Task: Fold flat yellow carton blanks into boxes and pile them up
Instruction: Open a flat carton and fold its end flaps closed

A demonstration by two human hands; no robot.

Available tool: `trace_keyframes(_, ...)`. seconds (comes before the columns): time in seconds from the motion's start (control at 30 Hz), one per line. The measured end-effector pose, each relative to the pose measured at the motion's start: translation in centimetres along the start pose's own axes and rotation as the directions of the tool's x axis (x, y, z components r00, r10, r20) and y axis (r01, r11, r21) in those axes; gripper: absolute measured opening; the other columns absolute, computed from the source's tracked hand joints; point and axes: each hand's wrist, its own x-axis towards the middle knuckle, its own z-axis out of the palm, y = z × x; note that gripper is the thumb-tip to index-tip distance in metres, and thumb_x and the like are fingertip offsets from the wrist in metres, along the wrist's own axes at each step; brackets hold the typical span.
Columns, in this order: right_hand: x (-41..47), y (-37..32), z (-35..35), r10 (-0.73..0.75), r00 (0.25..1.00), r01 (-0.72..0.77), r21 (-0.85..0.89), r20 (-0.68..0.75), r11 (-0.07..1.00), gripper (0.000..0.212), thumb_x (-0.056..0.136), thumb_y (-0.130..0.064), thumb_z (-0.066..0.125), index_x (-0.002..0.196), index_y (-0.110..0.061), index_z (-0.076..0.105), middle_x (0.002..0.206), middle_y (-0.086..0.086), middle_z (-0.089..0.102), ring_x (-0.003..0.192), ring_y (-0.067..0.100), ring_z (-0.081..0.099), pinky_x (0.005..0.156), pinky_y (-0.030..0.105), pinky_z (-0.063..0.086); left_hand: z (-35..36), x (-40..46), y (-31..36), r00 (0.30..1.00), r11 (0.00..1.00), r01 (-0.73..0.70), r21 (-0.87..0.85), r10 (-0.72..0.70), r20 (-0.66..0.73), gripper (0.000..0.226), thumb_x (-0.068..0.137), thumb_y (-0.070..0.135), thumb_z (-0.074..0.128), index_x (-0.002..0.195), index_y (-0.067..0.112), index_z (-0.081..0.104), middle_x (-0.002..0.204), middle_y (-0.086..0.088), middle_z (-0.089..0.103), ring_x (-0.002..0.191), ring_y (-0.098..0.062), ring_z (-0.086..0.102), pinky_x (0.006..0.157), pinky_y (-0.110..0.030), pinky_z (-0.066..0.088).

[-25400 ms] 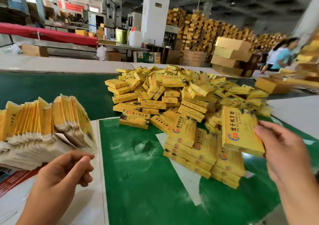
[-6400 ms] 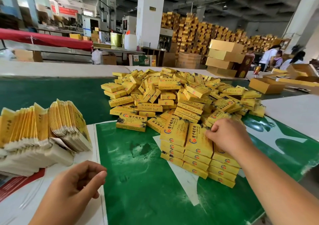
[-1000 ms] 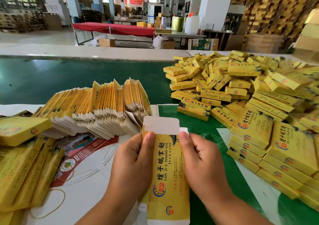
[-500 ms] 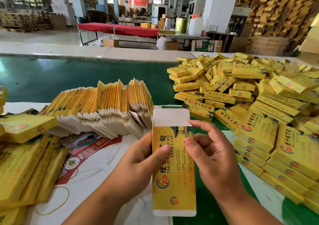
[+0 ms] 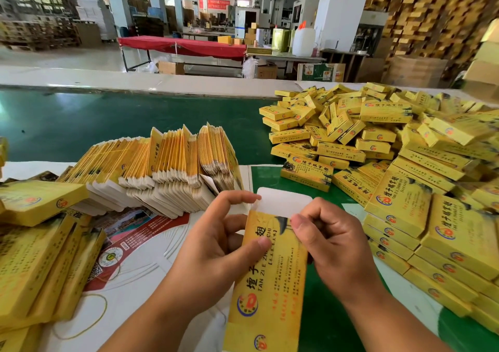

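— At the near left, what lies on the table?
— Flat yellow blanks, with a fanned bundle beyond.
— And in the middle?
— The left hand pinches one carton blank by its left edge — thumb on the face; the right hand pinches near the white flap.
— Far right?
— Folded boxes, heaped.
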Motion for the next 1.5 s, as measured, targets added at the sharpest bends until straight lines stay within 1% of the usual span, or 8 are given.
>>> trace_keyframes(0.27,-0.1,0.2,0.1,0.034,0.999,-0.034,-0.022,0.003,0.999,0.037,0.087,-0.037,0.062,0.066,-0.008,0.051,0.051,0.014,0.042,0.045,0.02,0.037,0.044,0.027,0.032,-0.7,0.2,-0.2,0.997,0.992,0.065,0.109,-0.07,0.044,0.021,0.079,0.017,0.074,0.086,0.01,0.054,0.088,-0.021,0.073,0.08,-0.038,0.072,0.065,-0.047,0.058)
trace_keyframes(0.5,-0.1,0.1,-0.1,0.068,0.996,-0.063,-0.073,0.061,0.995,0.035,0.086,-0.039,0.064,0.066,-0.013,0.054,0.052,0.012,0.043,0.046,0.018,0.04,0.043,0.026,0.033,-1.3,0.2,-0.1,0.999,0.936,0.016,0.352,-0.031,0.037,0.027,0.079,0.033,0.074,0.073,0.011,0.06,0.071,-0.007,0.074,0.064,-0.015,0.071,0.053,-0.019,0.051)
trace_keyframes(0.67,-0.2,0.3,-0.1,0.081,0.992,-0.078,-0.035,0.099,0.996,0.034,0.085,-0.039,0.063,0.064,-0.015,0.053,0.051,-0.003,0.045,0.047,0.008,0.042,0.045,0.021,0.035,-1.0,0.2,-0.5,1.0,0.88,-0.029,0.475,0.026,0.012,0.035,0.074,0.049,0.07,0.065,0.017,0.06,0.074,-0.01,0.072,0.07,-0.027,0.07,0.06,-0.045,0.055)
trace_keyframes(0.8,-0.2,-0.1,-0.2,0.105,0.985,-0.097,-0.058,0.14,0.994,0.021,0.081,-0.038,0.069,0.079,-0.02,0.057,0.058,0.0,0.054,0.054,0.005,0.05,0.049,0.018,0.041,-0.9,0.3,-0.6,0.982,0.852,-0.082,0.517,0.158,-0.106,0.042,0.069,0.054,0.072,0.061,0.017,0.054,0.059,-0.007,0.06,0.052,-0.024,0.056,0.046,-0.038,0.045)
trace_keyframes(1.03,-0.2,-0.2,-0.1,0.262,0.944,-0.287,0.107,0.203,0.952,0.056,0.08,-0.024,0.074,0.13,-0.033,0.052,0.091,0.016,0.075,0.08,0.028,0.072,0.064,0.031,0.057,-1.3,0.6,-0.5,0.974,0.955,-0.003,0.296,0.069,-0.214,0.075,0.052,0.054,0.087,0.118,0.045,0.053,0.079,-0.021,0.059,0.077,-0.05,0.061,0.065,-0.064,0.053)
trace_keyframes(1.13,0.0,-0.4,-0.2,0.25,0.938,-0.284,0.118,0.242,0.952,0.039,0.082,-0.025,0.071,0.12,-0.03,0.064,0.091,0.017,0.076,0.077,0.027,0.073,0.059,0.029,0.055,-1.4,0.6,-0.5,0.984,0.954,-0.021,0.299,0.073,-0.161,0.051,0.059,0.047,0.087,0.103,0.038,0.064,0.081,-0.005,0.069,0.073,-0.032,0.069,0.064,-0.059,0.056)
trace_keyframes(1.3,0.0,-0.6,-0.1,0.218,0.953,-0.24,0.082,0.211,0.967,0.027,0.085,-0.025,0.068,0.111,-0.026,0.074,0.087,0.011,0.077,0.074,0.023,0.074,0.054,0.029,0.057,-1.1,0.7,-0.7,0.974,0.959,-0.024,0.283,0.086,-0.209,0.031,0.059,0.04,0.083,0.079,0.025,0.064,0.078,-0.033,0.062,0.071,-0.058,0.06,0.055,-0.068,0.049)
trace_keyframes(1.5,-0.1,-0.6,-0.1,0.222,0.964,-0.232,0.051,0.149,0.971,0.016,0.086,-0.018,0.069,0.099,-0.02,0.078,0.078,0.013,0.075,0.066,0.026,0.073,0.051,0.027,0.055,-1.2,0.5,-0.9,0.98,0.973,-0.072,0.22,0.109,-0.164,0.03,0.071,0.033,0.082,0.075,0.01,0.064,0.067,-0.011,0.069,0.057,-0.027,0.069,0.049,-0.033,0.054)
